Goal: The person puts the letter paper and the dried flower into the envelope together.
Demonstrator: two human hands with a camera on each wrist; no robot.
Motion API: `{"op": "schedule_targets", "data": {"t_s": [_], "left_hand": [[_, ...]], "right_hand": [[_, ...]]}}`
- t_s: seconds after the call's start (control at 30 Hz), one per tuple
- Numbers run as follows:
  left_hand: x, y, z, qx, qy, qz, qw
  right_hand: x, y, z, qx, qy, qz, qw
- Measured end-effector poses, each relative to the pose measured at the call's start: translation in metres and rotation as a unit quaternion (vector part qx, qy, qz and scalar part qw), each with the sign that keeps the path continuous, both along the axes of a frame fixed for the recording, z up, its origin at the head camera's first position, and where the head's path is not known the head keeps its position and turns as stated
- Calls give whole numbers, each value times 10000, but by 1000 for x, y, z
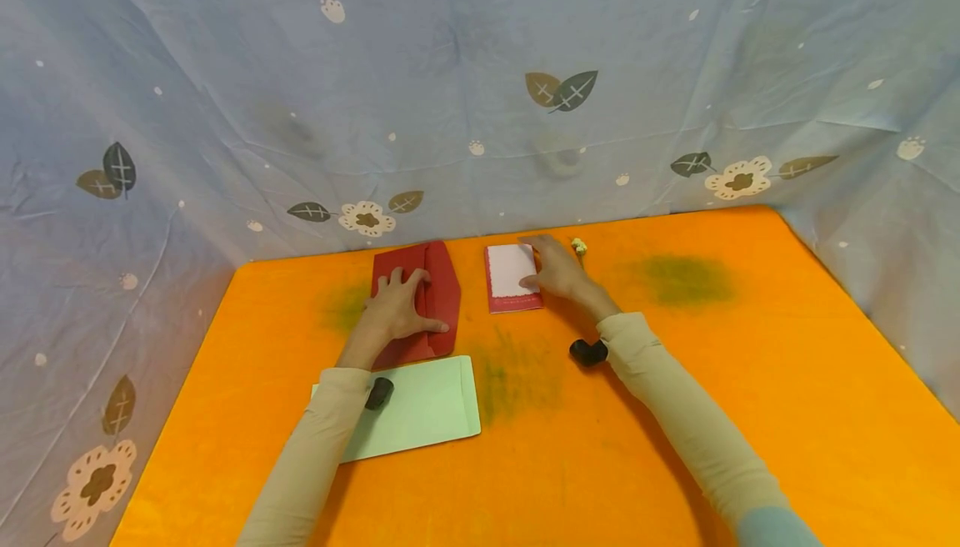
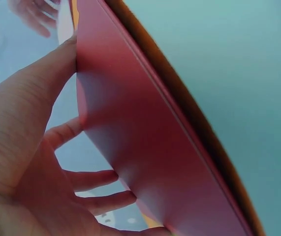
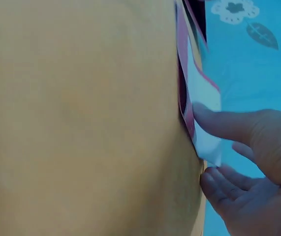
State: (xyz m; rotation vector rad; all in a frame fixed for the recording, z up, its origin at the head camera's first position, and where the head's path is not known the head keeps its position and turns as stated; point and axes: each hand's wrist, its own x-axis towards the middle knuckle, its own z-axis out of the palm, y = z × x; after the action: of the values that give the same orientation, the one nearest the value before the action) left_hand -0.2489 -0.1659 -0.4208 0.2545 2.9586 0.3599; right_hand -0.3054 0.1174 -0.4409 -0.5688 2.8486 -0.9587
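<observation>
My left hand (image 1: 393,309) rests on a red envelope (image 1: 442,280), fingers spread over its body and thumb on the flap side. In the left wrist view, the fingertips touch the envelope (image 2: 130,128) along its far side. To the right lies a small greeting card (image 1: 510,272), white with a red border and a red strip at its near edge. My right hand (image 1: 558,272) pinches the card's right side. The right wrist view shows the thumb on the card's white face (image 3: 204,93), with the other fingers curled at its corner.
A pale green envelope (image 1: 420,414) lies under my left forearm, nearer me than the red one. A small yellowish flower (image 1: 579,247) is just beyond my right hand. The orange table (image 1: 750,380) ends at a patterned blue-grey cloth (image 1: 450,113) behind and at the sides.
</observation>
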Motion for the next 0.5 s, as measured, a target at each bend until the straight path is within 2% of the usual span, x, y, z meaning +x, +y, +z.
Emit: {"op": "schedule_targets", "data": {"t_s": [0.1,0.2,0.37,0.5], "left_hand": [[0,0,-1,-24,-10,10,10000],[1,-1,-2,-38,6,15,10000],[1,-1,-2,-27,45,-6,10000],[1,0,-1,-12,58,-13,10000]], "right_hand": [[3,-4,-1,-203,162,-147,9996],[7,-6,-2,-529,109,-466,9975],[14,-7,-2,-1074,-487,-1127,9866],[19,-5,0,-1535,-929,-1352,9744]]}}
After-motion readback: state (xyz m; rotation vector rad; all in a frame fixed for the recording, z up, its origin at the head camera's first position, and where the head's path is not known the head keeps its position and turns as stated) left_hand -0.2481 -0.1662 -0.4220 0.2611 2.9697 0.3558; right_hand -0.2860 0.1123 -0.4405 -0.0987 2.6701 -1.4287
